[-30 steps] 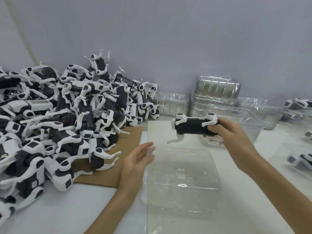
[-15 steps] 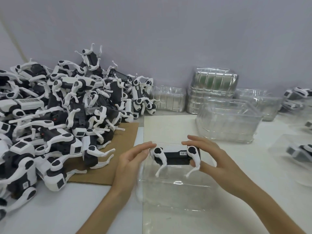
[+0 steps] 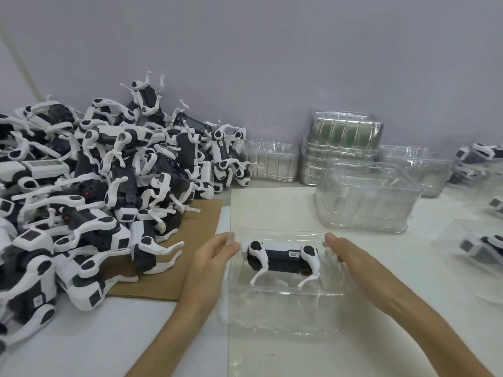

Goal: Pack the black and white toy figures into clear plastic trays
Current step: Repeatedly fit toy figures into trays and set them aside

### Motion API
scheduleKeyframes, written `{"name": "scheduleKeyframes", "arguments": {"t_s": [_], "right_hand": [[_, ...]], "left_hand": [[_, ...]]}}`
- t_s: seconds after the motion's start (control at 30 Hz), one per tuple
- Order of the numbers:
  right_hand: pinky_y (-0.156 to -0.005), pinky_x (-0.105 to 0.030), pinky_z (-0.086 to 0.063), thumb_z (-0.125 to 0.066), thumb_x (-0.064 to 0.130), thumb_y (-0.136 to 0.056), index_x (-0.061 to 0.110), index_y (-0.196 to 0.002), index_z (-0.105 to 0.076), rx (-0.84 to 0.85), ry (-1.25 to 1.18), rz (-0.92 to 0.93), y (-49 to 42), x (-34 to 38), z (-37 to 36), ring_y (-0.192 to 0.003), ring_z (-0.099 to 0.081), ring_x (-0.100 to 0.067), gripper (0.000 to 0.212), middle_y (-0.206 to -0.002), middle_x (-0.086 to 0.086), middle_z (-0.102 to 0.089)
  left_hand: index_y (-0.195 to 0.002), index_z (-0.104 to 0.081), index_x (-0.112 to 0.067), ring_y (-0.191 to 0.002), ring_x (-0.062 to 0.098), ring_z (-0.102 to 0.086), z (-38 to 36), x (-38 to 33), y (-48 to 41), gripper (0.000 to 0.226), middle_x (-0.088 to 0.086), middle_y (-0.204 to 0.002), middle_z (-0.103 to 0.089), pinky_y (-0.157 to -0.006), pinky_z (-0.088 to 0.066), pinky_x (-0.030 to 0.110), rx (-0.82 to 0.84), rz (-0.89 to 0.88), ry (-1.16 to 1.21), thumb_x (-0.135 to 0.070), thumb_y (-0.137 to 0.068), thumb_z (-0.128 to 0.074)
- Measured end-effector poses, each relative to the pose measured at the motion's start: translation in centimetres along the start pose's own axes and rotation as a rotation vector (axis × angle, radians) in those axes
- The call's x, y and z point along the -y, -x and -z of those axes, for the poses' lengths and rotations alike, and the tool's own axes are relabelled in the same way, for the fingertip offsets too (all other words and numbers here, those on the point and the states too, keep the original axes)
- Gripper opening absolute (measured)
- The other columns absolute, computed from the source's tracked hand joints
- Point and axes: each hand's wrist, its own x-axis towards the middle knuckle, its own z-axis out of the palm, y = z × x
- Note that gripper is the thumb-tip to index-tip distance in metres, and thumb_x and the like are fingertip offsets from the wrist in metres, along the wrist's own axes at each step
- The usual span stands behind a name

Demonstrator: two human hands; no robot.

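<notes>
Toy figure (image 3: 283, 257) lies in the clear tray (image 3: 280, 317), its legs pointing toward 6 o'clock. The left hand (image 3: 212, 257) at the tray's 9 o'clock and the right hand (image 3: 351, 257) at its 3 o'clock touch the rim with straight, relaxed fingers and grip nothing. A pile of figures (image 3: 95, 186) lies at 10 o'clock.

A bare strip of tabletop (image 3: 272, 208) runs between the heaped toy figures (image 3: 95, 186) at left and the stacked clear trays (image 3: 364, 197) at right, closed at the back by a low tray stack (image 3: 269, 164); the near tray (image 3: 283, 314), flanked by the left hand (image 3: 215, 257) and right hand (image 3: 351, 257), fills the foreground.
</notes>
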Motion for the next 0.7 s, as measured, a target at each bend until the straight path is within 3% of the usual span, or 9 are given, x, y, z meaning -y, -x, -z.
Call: {"name": "scheduleKeyframes", "arguments": {"t_s": [0.07, 0.13, 0.2, 0.27, 0.37, 0.43, 0.5, 0.6, 0.7], "right_hand": [[-0.086, -0.023, -0.04, -0.047, 0.087, -0.062, 0.059, -0.09, -0.066, 0.054, -0.06, 0.004, 0.0, 0.6, -0.4, -0.098, -0.062, 0.007, 0.044, -0.102, 0.029, -0.068], [-0.084, -0.024, -0.045, -0.058, 0.075, -0.075, 0.073, -0.091, -0.061, 0.092, -0.125, 0.05, 0.0, 1.0, -0.5, -0.094, -0.066, 0.006, 0.016, -0.107, 0.034, -0.066], [-0.085, -0.028, -0.052, -0.062, 0.074, -0.071, 0.077, -0.113, -0.049, 0.131, -0.207, 0.131, 0.0, 1.0, -0.1, -0.102, -0.069, -0.004, 0.044, -0.116, 0.039, -0.06], [-0.08, -0.025, -0.055, -0.066, 0.074, -0.065, 0.073, -0.13, -0.038, 0.121, -0.217, 0.243, 0.5, 1.0, -0.1, -0.108, -0.067, -0.005, 0.071, -0.127, 0.036, -0.055], [-0.081, -0.021, -0.05, -0.071, 0.067, -0.061, 0.07, -0.136, -0.032, 0.057, -0.201, 0.358, 0.9, 1.0, -0.4, -0.109, -0.064, -0.002, 0.085, -0.133, 0.033, -0.052], [-0.079, -0.019, -0.052, -0.074, 0.063, -0.059, 0.069, -0.136, -0.033, 0.034, -0.226, 0.377, 1.0, 1.1, -0.6, -0.108, -0.064, -0.004, 0.087, -0.134, 0.03, -0.052], [-0.079, -0.015, -0.052, -0.075, 0.06, -0.058, 0.068, -0.136, -0.036, 0.025, -0.242, 0.381, 1.1, 1.2, -0.7, -0.108, -0.064, -0.005, 0.087, -0.134, 0.027, -0.053], [-0.078, -0.019, -0.051, -0.083, 0.053, -0.064, 0.062, -0.134, -0.045, -0.061, -0.233, 0.39, 1.1, 1.0, -1.1, -0.097, -0.066, -0.005, 0.08, -0.128, 0.023, -0.056], [-0.069, -0.013, -0.048, -0.082, 0.027, -0.079, 0.051, -0.128, -0.054, -0.248, -0.242, 0.38, 0.7, 0.3, -1.9, -0.074, -0.056, -0.003, 0.062, -0.121, 0.014, -0.059]], "left_hand": [[-0.097, -0.074, -0.039, -0.105, -0.008, -0.062, -0.2, -0.1, 0.2, 0.01, -0.028, -0.101, -0.072, -0.084, -0.041, 0.016, 0.001, -0.021, 0.026, -0.035, -0.09, -0.067], [-0.116, -0.069, -0.04, -0.113, -0.014, -0.056, -0.1, -0.4, 0.2, 0.025, -0.036, -0.113, -0.065, -0.091, -0.04, 0.013, 0.019, -0.018, 0.094, -0.038, -0.093, -0.062], [-0.135, -0.057, -0.04, -0.121, -0.01, -0.054, 0.2, -0.7, 0.0, 0.048, -0.04, -0.122, -0.058, -0.102, -0.039, 0.018, 0.058, -0.03, 0.15, -0.048, -0.088, -0.057], [-0.141, -0.047, -0.047, -0.119, 0.002, -0.061, 0.4, -1.2, 0.0, 0.062, -0.04, -0.124, -0.057, -0.102, -0.044, 0.027, 0.103, -0.039, 0.186, -0.055, -0.081, -0.057], [-0.142, -0.036, -0.059, -0.117, 0.008, -0.063, 0.5, -1.5, 0.2, 0.076, -0.034, -0.134, -0.053, -0.097, -0.051, 0.034, 0.204, -0.047, 0.166, -0.07, -0.074, -0.068], [-0.142, -0.029, -0.064, -0.121, -0.005, -0.056, 0.2, -1.2, 0.6, 0.089, -0.039, -0.132, -0.051, -0.093, -0.048, 0.029, 0.254, -0.094, 0.116, -0.074, -0.063, -0.07], [-0.144, -0.028, -0.061, -0.117, -0.017, -0.052, -0.1, -1.0, 0.9, 0.097, -0.035, -0.136, -0.048, -0.087, -0.045, 0.02, 0.223, -0.155, 0.088, -0.064, -0.059, -0.074], [-0.141, -0.029, -0.063, -0.112, -0.012, -0.057, -0.2, -1.2, 1.0, 0.095, -0.035, -0.136, -0.047, -0.081, -0.051, 0.016, 0.14, -0.259, -0.001, -0.058, -0.059, -0.077], [-0.14, -0.025, -0.065, -0.114, -0.004, -0.056, -0.3, -1.3, 1.1, 0.093, -0.034, -0.14, -0.042, -0.083, -0.05, 0.017, 0.066, -0.363, -0.153, -0.057, -0.063, -0.078]]}}
